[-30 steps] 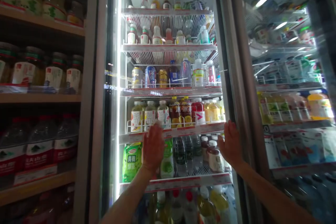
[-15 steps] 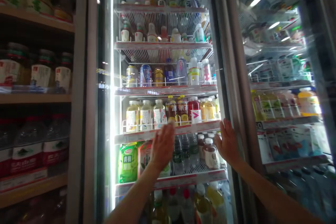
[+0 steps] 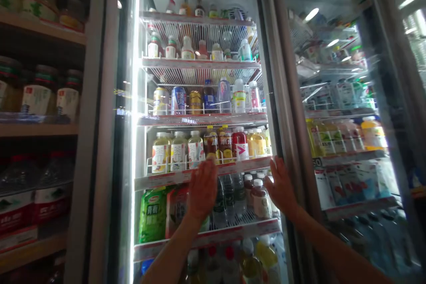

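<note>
1. Behind the glass door (image 3: 189, 120), which separates the hands from the drinks, are stocked shelves (image 3: 199, 63); left of it, wooden shelves (image 3: 38, 129); right of it, another cooler section (image 3: 336, 112).
2. The door stands upright, long axis vertical, facing the person.
3. It lies ahead of both hands: left hand (image 3: 202, 188) before its middle, right hand (image 3: 279, 186) near its right edge, fingers extended; contact unclear.
</note>
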The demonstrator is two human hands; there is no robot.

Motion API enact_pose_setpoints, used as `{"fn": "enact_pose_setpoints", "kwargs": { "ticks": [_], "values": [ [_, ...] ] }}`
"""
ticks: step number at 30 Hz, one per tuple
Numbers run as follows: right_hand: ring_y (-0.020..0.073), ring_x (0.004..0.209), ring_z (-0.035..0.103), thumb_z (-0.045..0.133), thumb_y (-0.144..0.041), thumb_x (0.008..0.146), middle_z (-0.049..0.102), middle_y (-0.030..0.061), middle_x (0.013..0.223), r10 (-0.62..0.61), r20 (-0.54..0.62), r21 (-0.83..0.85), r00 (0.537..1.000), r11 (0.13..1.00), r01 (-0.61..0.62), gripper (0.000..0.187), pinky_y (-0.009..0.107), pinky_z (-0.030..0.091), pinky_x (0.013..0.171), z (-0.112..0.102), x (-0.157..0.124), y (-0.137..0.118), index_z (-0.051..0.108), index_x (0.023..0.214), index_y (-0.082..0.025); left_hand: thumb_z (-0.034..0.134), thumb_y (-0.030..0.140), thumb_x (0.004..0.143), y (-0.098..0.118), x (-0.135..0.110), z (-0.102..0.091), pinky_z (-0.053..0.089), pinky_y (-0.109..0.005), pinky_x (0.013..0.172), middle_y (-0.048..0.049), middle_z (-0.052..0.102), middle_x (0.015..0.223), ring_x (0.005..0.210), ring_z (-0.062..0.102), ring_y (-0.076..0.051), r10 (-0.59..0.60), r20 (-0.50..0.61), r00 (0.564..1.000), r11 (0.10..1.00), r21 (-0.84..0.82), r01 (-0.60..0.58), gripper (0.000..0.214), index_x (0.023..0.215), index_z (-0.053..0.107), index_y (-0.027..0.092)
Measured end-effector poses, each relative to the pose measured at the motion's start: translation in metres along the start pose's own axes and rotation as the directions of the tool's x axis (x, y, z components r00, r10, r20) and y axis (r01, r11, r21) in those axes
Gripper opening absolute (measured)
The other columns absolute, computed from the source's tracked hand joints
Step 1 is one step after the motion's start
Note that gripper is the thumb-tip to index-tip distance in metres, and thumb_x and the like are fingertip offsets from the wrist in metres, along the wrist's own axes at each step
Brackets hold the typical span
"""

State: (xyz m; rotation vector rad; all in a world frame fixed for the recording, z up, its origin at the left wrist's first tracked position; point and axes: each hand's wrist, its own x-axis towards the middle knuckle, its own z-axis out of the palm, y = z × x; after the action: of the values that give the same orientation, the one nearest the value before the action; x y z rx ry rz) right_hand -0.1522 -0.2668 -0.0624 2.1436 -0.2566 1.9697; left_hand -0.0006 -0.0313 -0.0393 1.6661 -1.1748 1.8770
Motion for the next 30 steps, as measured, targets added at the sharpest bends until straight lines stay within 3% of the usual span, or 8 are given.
{"fn": "enact_pose_setpoints", "kwargs": {
  "ticks": [2,4,7,11,15,18,24,30],
  "values": [
    [0.0281,0.138,0.015,0.038,-0.020,0.087,0.014,0.0093,0.151,-0.028,0.011,0.005,1.000,1.000,0.028,0.067,0.054,0.031,0.105,-0.004,0.000,0.005,0.005,0.146,-0.022,0.039,0.021,0.087,0.023,0.006,0.009,0.011,-0.038,0.113,-0.0015,0.037,0.143,0.137,0.021,-0.019,0.203,0.043,0.978,0.978,-0.057,-0.201,0.052,0.139,0.030,0.023],
    [0.0274,0.138,0.017,0.037,-0.019,0.086,0.016,0.0085,0.151,-0.041,0.008,0.020,0.999,0.999,0.041,0.066,0.053,0.033,0.104,-0.006,-0.002,0.007,0.008,0.146,-0.023,0.039,0.022,0.087,0.008,0.004,0.003,0.010,-0.039,0.113,-0.0026,0.039,0.142,0.136,0.023,-0.018,0.216,0.046,0.975,0.976,-0.051,-0.213,0.052,0.139,0.031,0.024],
    [0.0277,0.138,0.017,0.037,-0.018,0.086,0.016,0.0085,0.151,-0.029,-0.004,0.048,1.000,0.998,0.030,0.066,0.053,0.032,0.105,-0.004,-0.005,0.005,0.010,0.145,-0.023,0.038,0.024,0.088,-0.059,-0.005,-0.022,0.016,-0.046,0.110,-0.0118,0.034,0.144,0.136,0.024,-0.025,-0.118,-0.050,0.992,0.992,0.039,0.120,0.056,0.142,0.023,0.018],
    [0.0294,0.138,0.013,0.036,-0.017,0.086,0.015,0.0099,0.151,0.050,-0.043,0.054,0.998,0.997,-0.047,0.066,0.058,0.029,0.105,0.000,-0.008,-0.009,0.009,0.146,-0.021,0.041,0.027,0.087,-0.088,0.002,-0.035,0.026,-0.053,0.105,-0.0159,0.021,0.148,0.135,0.022,-0.033,-0.475,-0.194,0.859,0.868,0.058,0.493,0.060,0.142,0.019,0.015],
    [0.0280,0.138,0.017,0.036,-0.015,0.086,0.016,0.0089,0.151,-0.007,-0.033,0.172,0.999,0.985,0.013,0.064,0.056,0.030,0.105,-0.010,0.001,-0.041,0.013,0.145,-0.024,0.036,0.016,0.087,-0.003,0.029,-0.002,0.022,-0.044,0.110,-0.0074,0.030,0.146,0.138,0.017,-0.022,-0.107,0.022,0.994,0.992,-0.067,0.108,0.060,0.143,0.016,0.020],
    [0.0225,0.135,0.026,0.033,-0.014,0.088,0.023,0.0084,0.149,-0.169,0.016,0.419,0.985,0.896,0.147,0.060,0.047,0.035,0.106,-0.013,0.017,-0.085,0.016,0.144,-0.024,0.033,0.017,0.088,0.045,0.043,0.016,0.027,-0.038,0.109,-0.0066,0.036,0.143,0.137,0.021,-0.018,0.070,0.076,0.995,0.977,-0.207,-0.052,0.058,0.143,0.014,0.018],
    [0.0219,0.136,0.023,0.034,-0.018,0.089,0.033,0.0137,0.143,-0.058,-0.091,0.427,0.994,0.900,0.091,0.056,0.046,0.032,0.108,0.030,0.054,-0.158,0.021,0.143,-0.014,0.043,0.040,0.086,-0.015,0.000,-0.006,0.021,-0.043,0.110,-0.0151,0.025,0.147,0.137,0.019,-0.023,0.013,0.073,0.997,0.995,-0.099,-0.006,0.072,0.144,0.010,0.013],
    [0.0232,0.137,0.020,0.039,-0.021,0.090,0.033,0.0039,0.145,-0.064,-0.109,0.070,0.992,0.995,0.072,0.038,0.051,0.027,0.108,0.011,0.068,-0.058,0.047,0.127,-0.024,0.038,0.042,0.088,-0.040,-0.028,-0.016,0.011,-0.048,0.112,-0.0135,0.026,0.147,0.138,0.015,-0.024,-0.029,0.078,0.997,1.000,0.003,0.029,0.067,0.144,0.011,0.016]
  ]
}}
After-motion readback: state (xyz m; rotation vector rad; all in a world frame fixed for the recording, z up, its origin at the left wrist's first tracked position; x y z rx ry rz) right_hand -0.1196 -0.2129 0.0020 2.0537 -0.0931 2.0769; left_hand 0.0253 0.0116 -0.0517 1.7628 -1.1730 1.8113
